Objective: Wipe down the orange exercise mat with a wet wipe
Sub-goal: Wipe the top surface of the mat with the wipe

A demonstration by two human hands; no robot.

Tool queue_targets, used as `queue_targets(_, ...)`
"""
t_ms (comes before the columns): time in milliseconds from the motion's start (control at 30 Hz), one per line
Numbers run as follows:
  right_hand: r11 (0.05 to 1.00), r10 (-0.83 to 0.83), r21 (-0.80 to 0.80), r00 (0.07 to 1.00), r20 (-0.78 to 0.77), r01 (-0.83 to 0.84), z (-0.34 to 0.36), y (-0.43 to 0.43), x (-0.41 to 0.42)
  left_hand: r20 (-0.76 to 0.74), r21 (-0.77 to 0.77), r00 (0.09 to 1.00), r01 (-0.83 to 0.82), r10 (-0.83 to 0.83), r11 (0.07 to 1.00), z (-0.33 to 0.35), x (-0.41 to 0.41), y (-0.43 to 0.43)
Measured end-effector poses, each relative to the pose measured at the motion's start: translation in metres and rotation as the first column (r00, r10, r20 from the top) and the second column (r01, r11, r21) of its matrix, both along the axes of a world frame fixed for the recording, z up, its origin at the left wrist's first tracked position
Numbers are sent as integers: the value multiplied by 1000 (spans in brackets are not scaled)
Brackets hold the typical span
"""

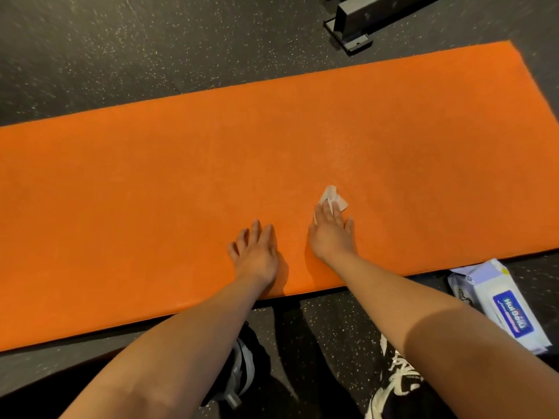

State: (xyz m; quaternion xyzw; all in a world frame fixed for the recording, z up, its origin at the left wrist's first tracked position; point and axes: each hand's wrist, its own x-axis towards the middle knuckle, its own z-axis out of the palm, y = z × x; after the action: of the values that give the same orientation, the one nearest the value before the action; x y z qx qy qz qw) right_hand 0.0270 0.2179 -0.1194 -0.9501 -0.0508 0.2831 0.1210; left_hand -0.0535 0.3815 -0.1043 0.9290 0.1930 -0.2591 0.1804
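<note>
The orange exercise mat (151, 182) lies flat on the dark speckled floor and fills the middle of the view. My right hand (331, 232) lies flat on the mat near its front edge, fingers straight, pressing a small crumpled white wet wipe (332, 197) down; the wipe sticks out past my fingertips. To its left, my left hand (257, 252) rests flat on the mat with fingers spread and holds nothing. A faint wet sheen shows on the mat beyond the wipe.
A white pack of wet wipes (499, 303) with a blue label lies on the floor just off the mat's front right edge. A black metal equipment base (354, 25) stands beyond the mat's far edge. My shoes (396, 376) are below the mat's front edge.
</note>
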Motion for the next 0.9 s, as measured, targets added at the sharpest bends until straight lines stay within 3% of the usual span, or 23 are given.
queue_targets(67, 999, 17, 34, 999, -28, -16, 2, 19, -2, -2, 16, 1000, 3, -3, 1000, -1, 3, 1)
queue_targets(200, 902, 388, 220, 921, -39, -371, 1, 54, -7, 67, 39, 995, -82, 79, 996, -3, 25, 11)
queue_targets(267, 873, 447, 229, 894, -21, -431, -5, 49, 4, 60, 34, 993, -101, 99, 994, -4, 35, 13)
queue_targets(333, 917, 375, 144, 927, 13, -373, -11, 36, 20, 21, 25, 999, -49, 49, 998, -6, 45, 12)
queue_targets(467, 997, 70, 27, 996, 50, -72, -14, 32, 40, -10, -11, 1000, -14, 14, 1000, -15, 56, 6)
queue_targets(533, 991, 85, 100, 996, 30, -87, -12, 51, 31, 36, -1, 999, -36, 36, 999, -20, 52, 4)
queue_targets(633, 933, 298, 199, 954, 36, -299, -16, 62, 14, 75, 8, 997, -17, 16, 1000, -27, 44, 4)
queue_targets(733, 914, 382, 113, 920, 84, -390, -22, 42, 28, 75, 0, 997, -22, 22, 1000, -27, 45, 6)
queue_targets(900, 996, 55, 62, 996, 74, -60, -13, 41, 31, 69, -28, 998, -5, 7, 1000, -26, 46, 4)
